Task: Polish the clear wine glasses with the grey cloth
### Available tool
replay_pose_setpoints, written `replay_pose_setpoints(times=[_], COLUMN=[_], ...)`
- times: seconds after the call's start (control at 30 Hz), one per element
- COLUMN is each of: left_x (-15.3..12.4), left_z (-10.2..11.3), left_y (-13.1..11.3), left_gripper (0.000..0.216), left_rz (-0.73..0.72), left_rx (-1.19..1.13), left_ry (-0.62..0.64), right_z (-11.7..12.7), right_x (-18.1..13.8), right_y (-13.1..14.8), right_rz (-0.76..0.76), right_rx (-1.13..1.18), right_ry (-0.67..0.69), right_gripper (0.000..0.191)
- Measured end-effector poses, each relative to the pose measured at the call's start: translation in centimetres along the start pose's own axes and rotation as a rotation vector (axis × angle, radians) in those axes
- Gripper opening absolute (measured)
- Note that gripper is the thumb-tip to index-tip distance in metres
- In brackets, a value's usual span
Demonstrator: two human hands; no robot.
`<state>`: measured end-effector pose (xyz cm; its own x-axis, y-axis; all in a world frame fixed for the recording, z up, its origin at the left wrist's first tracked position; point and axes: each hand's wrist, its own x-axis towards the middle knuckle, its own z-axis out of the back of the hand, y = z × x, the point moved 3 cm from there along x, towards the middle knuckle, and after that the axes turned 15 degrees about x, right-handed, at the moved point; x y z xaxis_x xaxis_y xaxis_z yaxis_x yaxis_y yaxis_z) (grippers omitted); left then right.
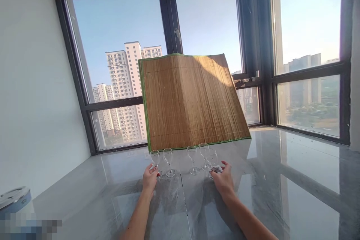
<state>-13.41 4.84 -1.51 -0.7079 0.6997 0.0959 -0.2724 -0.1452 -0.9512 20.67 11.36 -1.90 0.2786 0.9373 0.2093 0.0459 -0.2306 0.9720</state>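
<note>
Several small clear stemmed glasses stand upright in a row on the glossy grey tiled surface. My left hand [150, 178] is closed on the stem of the leftmost glass [154, 156], low near its foot. Just right of it stands another glass [168, 156], untouched. Beyond a gap come a third glass [192, 153] and one behind it to the right [204, 150]. My right hand [224, 180] is closed on a crumpled whitish, dark-marked cloth or tissue [216, 169]. That wad lies against the stem of the rightmost glass [212, 156]; whether my fingers grip this stem too is hidden.
A bamboo mat [194, 101] with green edging leans against the dark window frame [168, 11] behind the glasses. A white wall [33, 82] rises at left. At the lower left is a lidded container [17, 198], partly blurred out. Sunlight reflects off the tiles [281, 195].
</note>
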Motion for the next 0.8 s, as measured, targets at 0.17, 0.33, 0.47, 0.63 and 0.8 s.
replay_pose_setpoints(times=[0.17, 0.33, 0.47, 0.63, 0.8], left_x=[-0.5, -1.5, -4.4, -9.3, -11.3], left_z=[0.0, 1.2, 0.4, -4.6, -7.0], left_y=[-0.5, -1.4, -4.0, -6.2, -6.5], left_gripper=[0.038, 0.024, 0.021, 0.016, 0.023], left_rz=[-0.066, -0.122, -0.441, -0.733, -0.888], left_rx=[0.097, 0.2, 0.274, 0.47, 0.745], left_ry=[-0.076, -0.25, -0.293, 0.008, 0.168], right_z=[0.4, -1.8, -3.3, -3.7, -3.7], right_x=[-3.2, -6.5, -8.1, -10.6, -10.2], right_y=[1.3, 2.8, 3.2, 4.8, 5.6], right_rz=[0.089, 0.453, 0.746, 1.235, 1.288], right_rx=[-0.025, -0.063, -0.196, -0.246, -0.279], right_ry=[-0.074, 0.214, 0.4, 0.563, 0.488], right_gripper=[0.06, 0.045, 0.049, 0.052, 0.054])
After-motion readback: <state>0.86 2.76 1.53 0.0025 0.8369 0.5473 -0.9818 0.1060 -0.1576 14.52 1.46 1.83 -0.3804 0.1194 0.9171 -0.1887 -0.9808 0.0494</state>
